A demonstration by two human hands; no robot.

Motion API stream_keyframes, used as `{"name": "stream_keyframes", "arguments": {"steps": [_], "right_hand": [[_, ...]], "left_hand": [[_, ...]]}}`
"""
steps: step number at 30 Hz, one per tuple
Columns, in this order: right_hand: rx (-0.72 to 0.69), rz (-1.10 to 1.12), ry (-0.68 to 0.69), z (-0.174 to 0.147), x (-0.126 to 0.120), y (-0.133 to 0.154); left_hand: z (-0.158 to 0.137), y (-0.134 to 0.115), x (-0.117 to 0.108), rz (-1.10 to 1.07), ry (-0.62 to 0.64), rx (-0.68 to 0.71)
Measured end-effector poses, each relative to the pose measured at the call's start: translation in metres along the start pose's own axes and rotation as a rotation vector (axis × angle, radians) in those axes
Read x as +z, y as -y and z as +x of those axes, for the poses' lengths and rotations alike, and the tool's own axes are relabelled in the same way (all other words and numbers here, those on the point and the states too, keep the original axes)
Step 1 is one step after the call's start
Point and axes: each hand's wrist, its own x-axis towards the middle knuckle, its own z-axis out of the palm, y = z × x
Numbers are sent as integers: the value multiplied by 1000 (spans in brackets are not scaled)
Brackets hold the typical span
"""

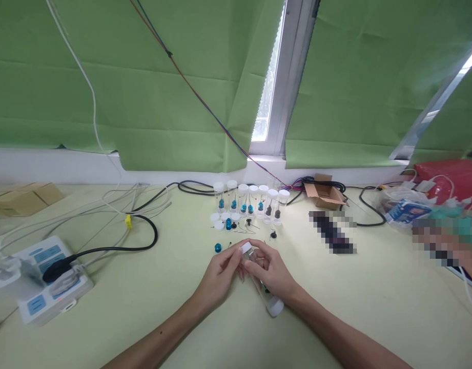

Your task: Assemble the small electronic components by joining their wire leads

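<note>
Tilted over the table is a transparent plastic tube [259,287], with a white cap [246,247] at its far end and a white end piece [274,306] nearest me. My right hand [272,271] is closed around its upper part. At the far end, my left hand [222,271] pinches the cap with thumb and fingers. Something dark is inside the tube, partly hidden by my fingers. Just beyond my hands lie a blue knob-like part [218,247], a black part with a thin metal rod [273,234], and several loose white caps [219,225].
A row of upright capped tubes [243,201] with blue or dark parts inside stands behind. At left are a power strip [53,271] and cables; an open cardboard box [325,192] stands at the back right. A plastic bag [401,205] and a pixelated patch [333,233] are right.
</note>
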Motion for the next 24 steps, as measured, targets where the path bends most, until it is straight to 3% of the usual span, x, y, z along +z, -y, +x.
{"name": "stream_keyframes", "arguments": {"steps": [8, 16, 24], "right_hand": [[-5, -10, 14, -3, -1, 3], [2, 82, 24, -1, -2, -2], [4, 95, 13, 1, -3, -4]], "left_hand": [[1, 9, -1, -87, 24, -14], [-6, 0, 4, -45, -4, 25], [-5, 3, 5, -169, 5, -11]]}}
